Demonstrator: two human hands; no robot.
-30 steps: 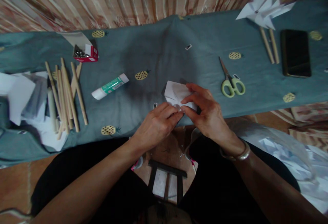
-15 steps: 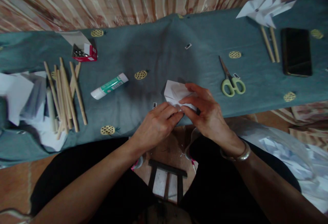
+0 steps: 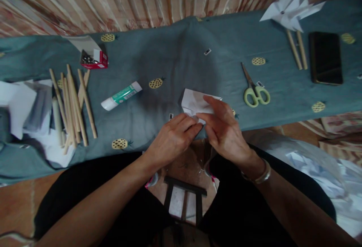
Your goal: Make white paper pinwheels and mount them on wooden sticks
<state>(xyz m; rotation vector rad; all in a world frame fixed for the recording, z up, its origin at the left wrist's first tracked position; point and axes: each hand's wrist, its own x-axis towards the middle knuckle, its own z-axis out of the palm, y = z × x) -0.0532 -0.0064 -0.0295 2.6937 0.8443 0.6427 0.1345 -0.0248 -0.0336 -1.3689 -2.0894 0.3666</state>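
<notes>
A folded piece of white paper (image 3: 195, 100) lies at the front edge of the cloth-covered table. My left hand (image 3: 178, 134) is closed, its thumb and forefinger pinching the paper's near edge. From the right, my right hand (image 3: 227, 132) grips the same paper with bent fingers. One fingertip lies on top of it and another presses near the left hand's fingers; the right thumb is partly hidden. Green-handled scissors (image 3: 256, 90) lie to the right of my hands. A glue stick (image 3: 121, 96) with a green label rests on the left.
Wooden sticks (image 3: 73, 107) lie in a pile on the left beside white papers (image 3: 21, 103). Behind them stands an open red box (image 3: 95, 61) of small metal pieces. Paper pinwheels (image 3: 291, 11) on sticks and a phone (image 3: 326, 58) lie at right. A plastic bag (image 3: 308, 171) sits below.
My right hand has shifted a little down, its fingers changing position, and more of the paper's right part shows. My left hand stays in place.
</notes>
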